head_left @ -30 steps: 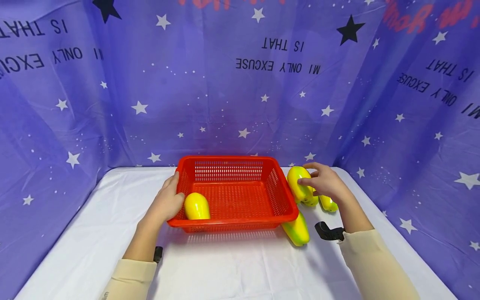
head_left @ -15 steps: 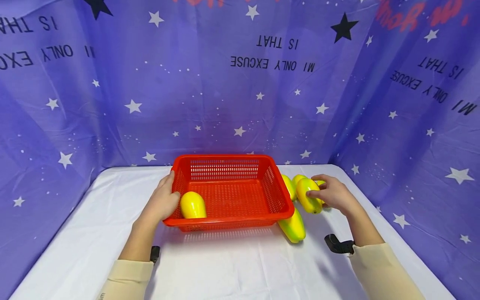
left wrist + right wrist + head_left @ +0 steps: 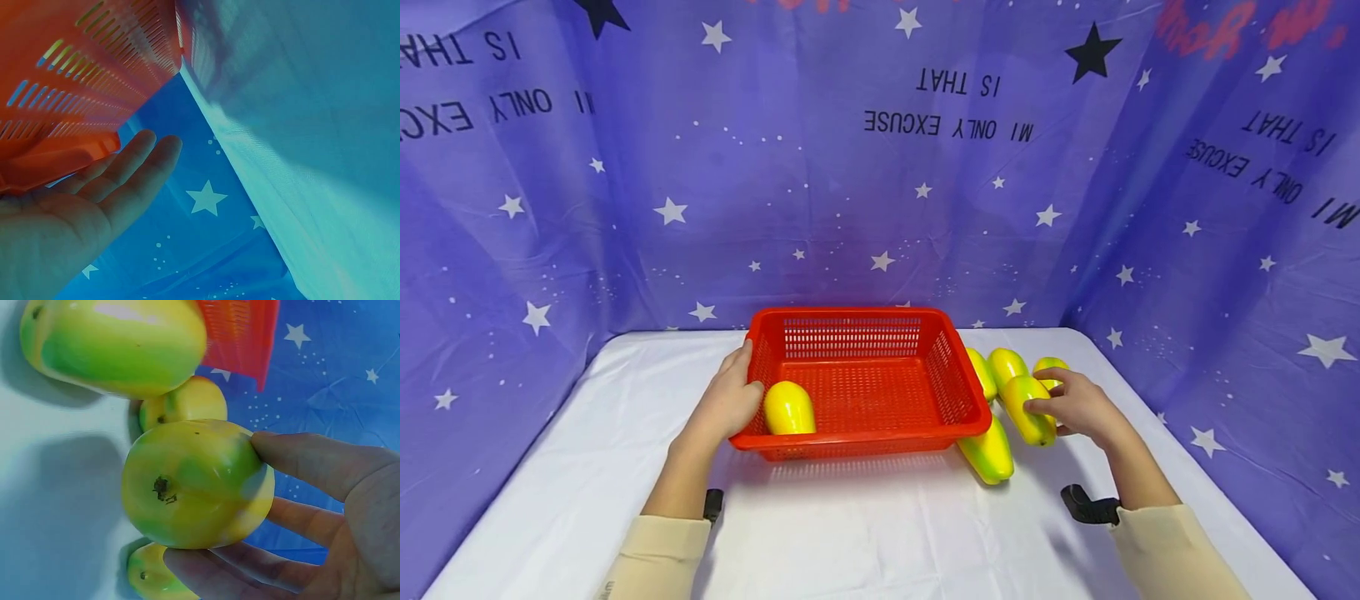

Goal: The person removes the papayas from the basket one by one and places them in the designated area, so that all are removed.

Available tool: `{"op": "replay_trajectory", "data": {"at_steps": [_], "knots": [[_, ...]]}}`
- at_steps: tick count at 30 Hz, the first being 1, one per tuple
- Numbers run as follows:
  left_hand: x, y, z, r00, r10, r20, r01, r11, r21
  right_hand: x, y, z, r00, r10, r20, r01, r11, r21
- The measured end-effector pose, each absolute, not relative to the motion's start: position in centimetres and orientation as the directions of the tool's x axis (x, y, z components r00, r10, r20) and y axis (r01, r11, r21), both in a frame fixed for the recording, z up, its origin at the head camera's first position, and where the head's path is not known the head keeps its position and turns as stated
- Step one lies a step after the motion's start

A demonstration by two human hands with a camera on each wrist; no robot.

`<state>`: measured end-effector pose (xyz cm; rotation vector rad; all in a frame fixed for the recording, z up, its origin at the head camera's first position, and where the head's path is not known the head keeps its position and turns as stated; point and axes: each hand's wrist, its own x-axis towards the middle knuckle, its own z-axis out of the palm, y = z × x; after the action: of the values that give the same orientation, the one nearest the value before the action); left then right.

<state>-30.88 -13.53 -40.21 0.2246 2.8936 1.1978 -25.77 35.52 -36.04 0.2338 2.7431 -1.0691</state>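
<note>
In the head view my left hand (image 3: 727, 398) grips the left rim of a red perforated basket (image 3: 861, 439), thumb on the inner side. The left wrist view shows that hand's fingers (image 3: 134, 181) stretched under the rim. A yellow papaya (image 3: 788, 408) lies in the basket's near left corner. To the right of the basket, my right hand (image 3: 1082, 406) holds a yellow-green papaya (image 3: 1027, 412) between thumb and fingers. Its dark stem end (image 3: 161, 486) faces the right wrist camera. Other papayas lie around it: one in front (image 3: 988, 454), several behind, one of them (image 3: 1006, 367) partly covered.
A white cloth (image 3: 850, 533) covers the table. Purple star-patterned curtain (image 3: 880, 192) closes off the back and both sides. The papaya in front lies partly under the basket's right rim in the head view.
My right hand has moved the papaya right and nearer to me, away from the basket and the other papayas. The left hand stays on the basket's rim. The head view has shifted slightly.
</note>
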Motion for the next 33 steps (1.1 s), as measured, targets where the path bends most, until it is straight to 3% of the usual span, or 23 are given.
{"op": "replay_trajectory", "data": {"at_steps": [33], "knots": [[-30.8, -13.5, -40.1, -0.990, 0.132, 0.041, 0.122, 0.697, 0.707, -25.4, 35.1, -39.1, -0.952, 0.123, -0.281, 0.274, 0.753, -0.598]]}}
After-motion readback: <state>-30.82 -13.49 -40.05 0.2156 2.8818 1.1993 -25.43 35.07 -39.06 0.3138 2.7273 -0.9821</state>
